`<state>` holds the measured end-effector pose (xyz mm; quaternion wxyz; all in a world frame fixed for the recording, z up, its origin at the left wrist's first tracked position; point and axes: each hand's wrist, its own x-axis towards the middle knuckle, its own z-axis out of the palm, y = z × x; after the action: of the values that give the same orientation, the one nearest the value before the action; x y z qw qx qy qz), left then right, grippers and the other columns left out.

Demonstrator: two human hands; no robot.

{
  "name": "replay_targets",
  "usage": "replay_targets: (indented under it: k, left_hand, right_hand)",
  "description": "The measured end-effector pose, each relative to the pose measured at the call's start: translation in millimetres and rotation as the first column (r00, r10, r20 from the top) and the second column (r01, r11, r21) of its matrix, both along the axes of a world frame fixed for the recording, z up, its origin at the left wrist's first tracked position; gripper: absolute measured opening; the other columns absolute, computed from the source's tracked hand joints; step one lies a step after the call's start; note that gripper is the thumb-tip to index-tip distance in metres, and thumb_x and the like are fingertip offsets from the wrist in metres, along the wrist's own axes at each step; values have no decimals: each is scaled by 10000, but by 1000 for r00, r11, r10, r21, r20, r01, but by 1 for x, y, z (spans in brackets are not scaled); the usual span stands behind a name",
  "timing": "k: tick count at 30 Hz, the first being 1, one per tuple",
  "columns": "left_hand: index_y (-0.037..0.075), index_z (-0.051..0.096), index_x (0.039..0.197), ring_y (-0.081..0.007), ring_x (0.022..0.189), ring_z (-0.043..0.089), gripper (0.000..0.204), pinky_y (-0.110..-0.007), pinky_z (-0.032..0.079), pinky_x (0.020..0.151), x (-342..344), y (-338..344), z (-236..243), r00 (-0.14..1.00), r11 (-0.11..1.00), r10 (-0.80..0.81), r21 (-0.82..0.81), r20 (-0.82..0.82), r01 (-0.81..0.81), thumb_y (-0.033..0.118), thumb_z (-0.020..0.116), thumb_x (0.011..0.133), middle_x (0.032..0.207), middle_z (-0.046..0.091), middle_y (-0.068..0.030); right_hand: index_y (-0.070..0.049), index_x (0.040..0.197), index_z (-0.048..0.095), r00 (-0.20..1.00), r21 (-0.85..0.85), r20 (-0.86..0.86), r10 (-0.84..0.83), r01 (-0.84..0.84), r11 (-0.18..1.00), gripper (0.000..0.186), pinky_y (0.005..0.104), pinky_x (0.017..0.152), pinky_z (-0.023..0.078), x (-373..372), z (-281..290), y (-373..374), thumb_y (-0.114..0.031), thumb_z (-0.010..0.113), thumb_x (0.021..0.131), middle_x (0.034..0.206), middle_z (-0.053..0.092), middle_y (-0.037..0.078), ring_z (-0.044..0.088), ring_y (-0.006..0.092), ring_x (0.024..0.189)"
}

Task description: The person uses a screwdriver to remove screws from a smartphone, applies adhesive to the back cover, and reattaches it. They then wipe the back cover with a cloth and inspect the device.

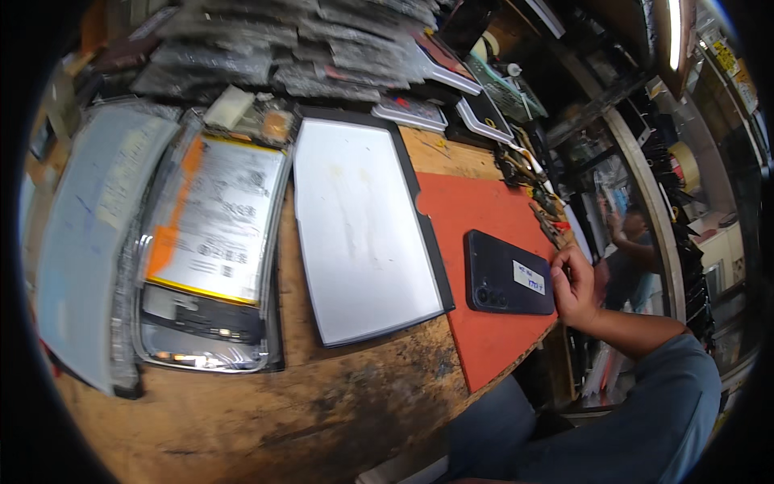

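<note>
A dark smartphone (pixel 500 274) lies back up on an orange-red mat (pixel 459 218), with its camera lenses toward the near left corner. A small white handwritten label (pixel 529 277) is stuck on its back. My right hand (pixel 576 289) rests at the phone's right end, by the mat's edge. Its fingers are curled in and I see nothing between them. Whether it touches the phone I cannot tell. My left hand is out of the picture.
Left of the mat lies a white tray with a dark rim (pixel 363 234). Farther left are an opened device with a large white-and-orange battery (pixel 218 218) and a pale blue wrapped panel (pixel 97 242). Plastic-wrapped packets (pixel 339 40) are piled behind. Tools (pixel 548 222) line the right edge. A person (pixel 633 258) shows beyond.
</note>
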<state>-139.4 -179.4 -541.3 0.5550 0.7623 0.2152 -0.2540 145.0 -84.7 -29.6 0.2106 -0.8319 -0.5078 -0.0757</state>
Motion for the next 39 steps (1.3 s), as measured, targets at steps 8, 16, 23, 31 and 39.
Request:
replay_targets:
  k: [8,16,23,31,39]
  left_hand:
    - [-54,711,1282,-420,1095,767,399,-484,607,939,-49,-57,166,991,982,-137,-131,-13,134,228,706,1000,1233,767,-272]
    - [-90,666,1320,-415,1144,747,461,-517,602,939,-15,7,227,996,999,24,43,-87,-20,226,731,991,1310,727,-281]
    - [-62,680,1272,-361,1049,743,351,-479,604,901,21,128,179,982,947,179,260,65,-190,169,731,1011,1188,747,-218]
    - [-52,677,1229,-293,974,721,263,-438,598,871,10,239,181,797,641,547,482,259,-597,110,725,1028,1097,739,-154]
    - [-42,674,1186,-224,898,699,176,-396,592,840,-8,192,345,367,251,672,268,643,-930,52,719,1044,1006,731,-91]
  right_hand:
    - [-45,875,569,999,6,-21,47,-47,999,68,424,716,410,4,-1,-8,-31,633,858,855,535,135,527,329,775]
    - [-75,888,591,994,27,30,108,-108,994,112,464,757,410,5,3,-1,-46,666,812,868,552,136,536,365,793]
    - [-81,862,587,998,57,8,63,-63,996,156,463,764,435,7,5,-5,-66,716,776,868,568,114,575,346,802]
    - [-87,879,619,988,244,-41,150,-135,960,199,468,779,463,3,0,12,-38,771,761,860,587,105,611,340,797]
    - [-62,1155,680,947,395,-147,287,-210,894,355,460,868,472,8,1,-4,-131,802,829,1039,673,129,654,337,935]
